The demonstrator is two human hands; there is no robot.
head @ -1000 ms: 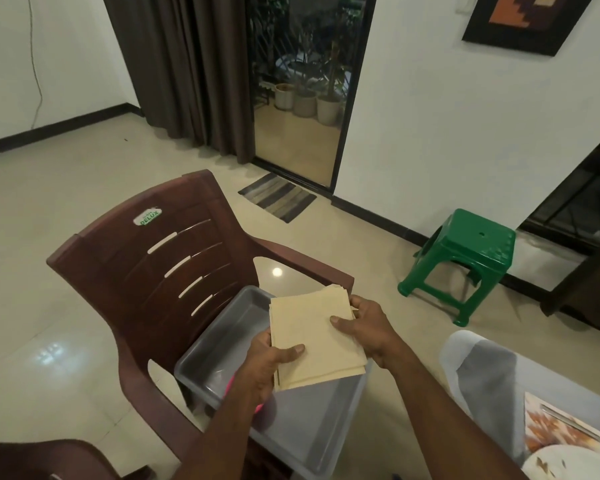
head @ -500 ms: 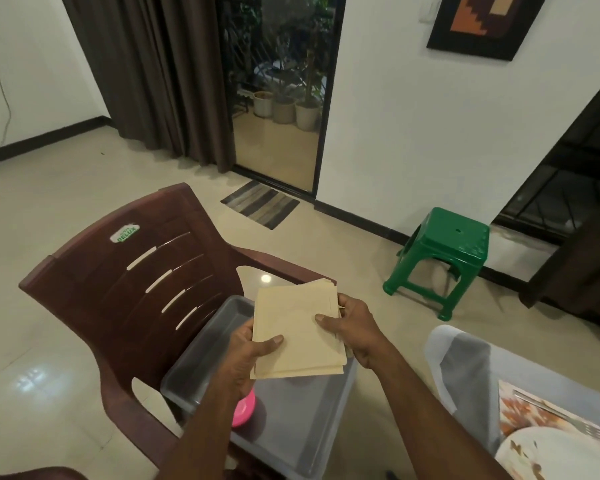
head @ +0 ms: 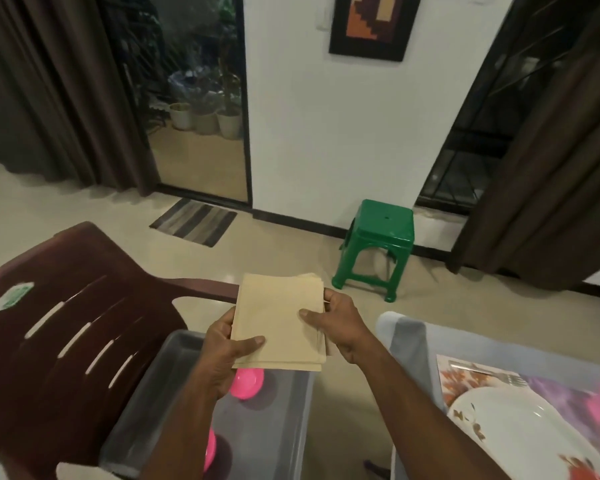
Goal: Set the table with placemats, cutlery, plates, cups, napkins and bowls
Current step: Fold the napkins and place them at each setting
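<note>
1. Napkins (head: 279,317): a thin tan stack held above the grey tray (head: 291,427), which sits on the brown chair (head: 77,306) at 9 o'clock.
2. Left hand (head: 222,351): pinches the stack's near-left corner, thumb on top, fingers beneath.
3. Right hand (head: 340,323): pinches the right edge likewise, thumb laid across the top sheet.
4. Handling, as judged: light, soft, limp paper; sheets slide apart readily, so edges pinched on both sides keep them squared.
5. Pink bowls (head: 246,382): in the tray under the stack.
6. Table (head: 409,344): at 4 o'clock, with placemat (head: 465,379), white plate (head: 520,441) and fork (head: 499,375).
7. Green stool (head: 378,244): at 1 o'clock, by the far wall.
</note>
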